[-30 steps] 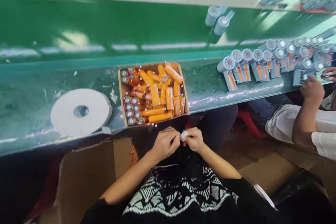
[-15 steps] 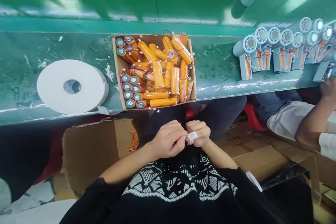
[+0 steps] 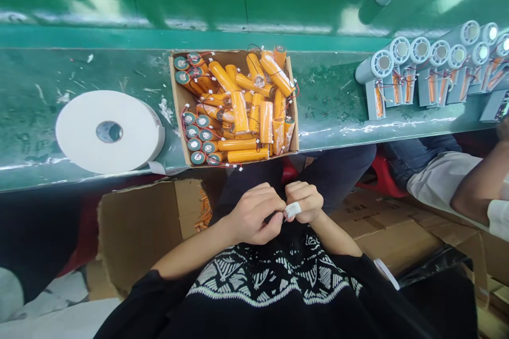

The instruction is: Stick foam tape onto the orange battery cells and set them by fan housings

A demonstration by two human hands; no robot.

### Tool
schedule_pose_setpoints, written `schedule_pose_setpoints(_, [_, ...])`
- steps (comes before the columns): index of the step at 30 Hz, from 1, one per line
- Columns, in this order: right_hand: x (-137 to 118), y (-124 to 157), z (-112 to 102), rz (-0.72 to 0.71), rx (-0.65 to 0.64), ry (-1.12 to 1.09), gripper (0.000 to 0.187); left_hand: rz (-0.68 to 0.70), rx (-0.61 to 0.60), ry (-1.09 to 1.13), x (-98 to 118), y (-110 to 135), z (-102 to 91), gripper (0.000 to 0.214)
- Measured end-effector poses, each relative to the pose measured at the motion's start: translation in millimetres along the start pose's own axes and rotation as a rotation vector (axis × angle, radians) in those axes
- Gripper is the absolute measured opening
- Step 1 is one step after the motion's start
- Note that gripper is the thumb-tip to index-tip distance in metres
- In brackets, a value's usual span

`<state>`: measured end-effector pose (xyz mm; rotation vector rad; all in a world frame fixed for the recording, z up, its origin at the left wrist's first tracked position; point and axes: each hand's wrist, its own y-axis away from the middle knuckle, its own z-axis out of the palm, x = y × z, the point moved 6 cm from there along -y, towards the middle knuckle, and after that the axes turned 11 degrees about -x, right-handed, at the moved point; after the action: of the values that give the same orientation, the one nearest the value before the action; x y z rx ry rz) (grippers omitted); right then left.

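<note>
My left hand (image 3: pixel 256 214) and my right hand (image 3: pixel 305 202) meet above my lap, both closed, fingertips touching. A white wrapping (image 3: pixel 293 209) sits around a digit of my right hand, perhaps the thumb. A small dark bit shows between the fingertips; what they pinch is too hidden to name. In front of my hands, at the bench edge, stands an open cardboard box (image 3: pixel 181 111) full of orange-wrapped battery packs (image 3: pixel 240 111) with thin red and black wires and small white connectors.
Left on the green bench (image 3: pixel 318 111) lies a large white roll of tape (image 3: pixel 79 132). Several grey cylindrical housings (image 3: pixel 382 64) with orange packs stand at right. Beside my lap is a cardboard carton (image 3: pixel 139 228) with orange pieces. A co-worker's arm (image 3: pixel 477 188) is at far right.
The view has shifted slightly, so the housings at right sit a little further right. My hands stay pressed together with almost no change; the co-worker's hand has moved towards the frame edge.
</note>
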<state>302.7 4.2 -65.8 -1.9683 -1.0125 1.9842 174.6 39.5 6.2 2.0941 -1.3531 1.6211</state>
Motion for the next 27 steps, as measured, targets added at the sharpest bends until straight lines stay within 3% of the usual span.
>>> schedule_pose_setpoints(5, [-8.1, -11.0, -6.9, -0.056, 0.05, -0.025, 0.043, -0.004, -0.007, -0.057, 2.4, 0.0, 0.7, 0.015])
schedule_pose_setpoints(13, [-6.2, -1.1, -5.1, 0.007, -0.13, 0.135, 0.061, 0.016, 0.007, -0.171, 8.0, 1.7, -0.3, 0.018])
schedule_pose_setpoints(22, [-9.6, -5.3, -10.0, 0.006, -0.198, 0.139, 0.051, 0.012, -0.058, -0.323, 9.0, 0.9, -1.9, 0.018])
schedule_pose_setpoints(27, [-14.9, -14.8, -13.5, -0.046, -0.137, 0.037, 0.039, 0.032, -0.073, -0.305, 6.5, 1.2, -1.2, 0.018])
